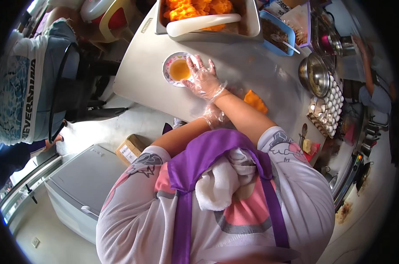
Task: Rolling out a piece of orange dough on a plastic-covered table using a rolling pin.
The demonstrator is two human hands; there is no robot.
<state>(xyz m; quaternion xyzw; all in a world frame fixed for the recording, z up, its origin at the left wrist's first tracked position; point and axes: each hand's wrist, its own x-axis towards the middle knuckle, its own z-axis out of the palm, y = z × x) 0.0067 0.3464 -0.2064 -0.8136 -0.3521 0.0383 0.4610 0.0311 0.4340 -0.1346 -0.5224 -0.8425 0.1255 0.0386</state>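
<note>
My right hand [202,79], in a clear plastic glove, reaches leftward across my body. Its spread fingers are over the right side of a small flower-patterned bowl [166,71] of yellow liquid [179,70]; whether the fingertips touch the liquid is unclear. My right forearm crosses above my left hand [214,115], gloved too and mostly hidden, so its fingers cannot be made out. A flattened piece of orange dough [255,101] lies on the table just right of my right forearm.
At the table's [136,72] far side stands a metal tray [257,19] of orange mash [189,10], a white paddle [204,23] across it. A blue tub [290,34], metal bowl [313,74] and egg trays [331,105] line the right. A chair [62,85] stands left; another person [373,95] right.
</note>
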